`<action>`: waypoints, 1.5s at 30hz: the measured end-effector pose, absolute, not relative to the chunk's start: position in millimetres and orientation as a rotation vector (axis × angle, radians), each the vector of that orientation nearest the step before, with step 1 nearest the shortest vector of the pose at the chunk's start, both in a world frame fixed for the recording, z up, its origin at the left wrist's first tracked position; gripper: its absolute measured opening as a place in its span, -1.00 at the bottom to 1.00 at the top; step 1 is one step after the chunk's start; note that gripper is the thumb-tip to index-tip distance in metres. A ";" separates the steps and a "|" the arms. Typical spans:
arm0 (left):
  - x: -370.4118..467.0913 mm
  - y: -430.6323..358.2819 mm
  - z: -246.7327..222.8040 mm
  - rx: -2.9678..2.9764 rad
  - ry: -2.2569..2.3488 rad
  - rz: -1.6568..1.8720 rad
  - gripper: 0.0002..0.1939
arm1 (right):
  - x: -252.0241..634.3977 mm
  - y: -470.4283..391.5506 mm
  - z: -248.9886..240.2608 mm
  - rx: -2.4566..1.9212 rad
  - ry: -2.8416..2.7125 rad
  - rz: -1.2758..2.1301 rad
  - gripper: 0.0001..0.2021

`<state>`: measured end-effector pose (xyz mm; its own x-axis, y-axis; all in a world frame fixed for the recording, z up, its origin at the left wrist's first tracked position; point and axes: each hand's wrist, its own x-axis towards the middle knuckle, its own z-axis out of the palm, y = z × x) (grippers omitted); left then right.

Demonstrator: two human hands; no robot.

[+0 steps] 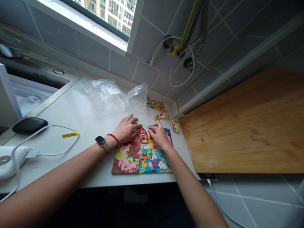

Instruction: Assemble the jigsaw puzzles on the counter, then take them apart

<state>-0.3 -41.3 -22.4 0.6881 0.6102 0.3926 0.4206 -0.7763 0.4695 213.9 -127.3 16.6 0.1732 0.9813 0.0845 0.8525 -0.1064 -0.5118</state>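
Observation:
A colourful farm-scene jigsaw puzzle (144, 156) lies on the white counter before me, with a farmer, a red barn, a pink pig and white rabbits on it. My left hand (125, 129) rests over its upper left part, fingers stretched out and touching the barn area. At the upper right, my right hand (158, 134) has thumb and fingers pinched together at a pale puzzle piece (150, 126), mostly hidden by the fingers. Loose puzzle pieces (163, 116) lie just beyond the puzzle, and a small stack of pieces (175, 126) sits to its right.
Crumpled clear plastic (106, 95) and a picture card (155, 103) lie at the back. A black oval case (30, 125), a white power strip (11, 160) and a cable are at left, near the sink (59, 84). A wooden board (247, 126) borders the right.

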 end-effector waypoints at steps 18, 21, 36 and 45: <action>0.8 -34.5 -14.0 2.459 0.669 0.964 -0.78 | 352.2 -146.9 9.3 -2.365 -1.290 -0.152 -0.43; 0.5 -33.7 -12.7 2.450 0.636 0.968 -0.78 | 357.6 -148.4 -1.6 -2.363 -1.228 -0.172 -0.44; 0.0 -45.0 5.4 2.121 0.541 0.885 -0.74 | 258.8 -180.2 30.8 -1.783 -1.600 0.023 -0.41; 3.4 -51.4 11.9 1.307 0.379 0.683 -0.34 | 181.4 -147.3 31.4 -1.536 -1.757 0.155 -0.39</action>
